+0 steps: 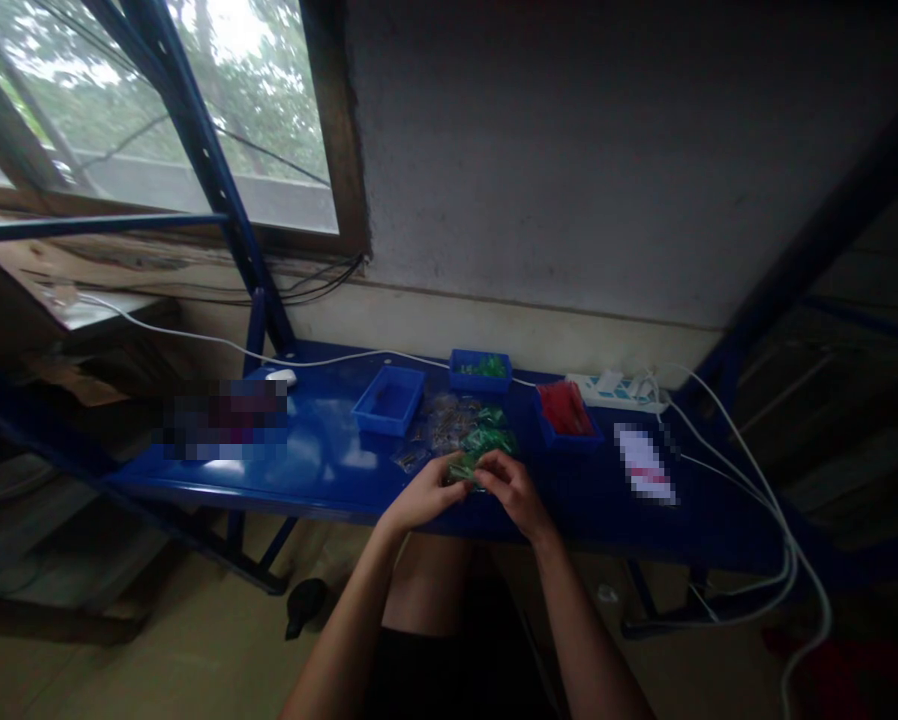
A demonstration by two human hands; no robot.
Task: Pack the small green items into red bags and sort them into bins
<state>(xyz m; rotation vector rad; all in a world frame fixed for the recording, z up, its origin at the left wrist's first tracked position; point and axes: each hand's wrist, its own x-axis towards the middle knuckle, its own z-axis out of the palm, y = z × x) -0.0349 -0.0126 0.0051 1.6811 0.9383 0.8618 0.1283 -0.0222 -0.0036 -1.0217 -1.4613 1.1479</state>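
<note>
Over the front edge of the blue table, my left hand (430, 492) and my right hand (510, 488) meet, fingers pinched on a small green plastic piece (462, 470). It looks thin and shiny; its exact kind is too small to tell. Just beyond my fingers lies a heap of green plastic pieces (492, 440). Beside it, to the left, are small metallic-looking parts (449, 420) in or on clear plastic. A small clear packet (410, 460) rests near my left hand.
Behind the heap stand a blue tray (380, 422) and another blue bin (481, 384) with green pieces. Red packets (565, 408) fill a bin to the right. A white power strip (618, 395) and cables lie along the wall. Blurred-out items sit at both sides of the blue table (306, 475).
</note>
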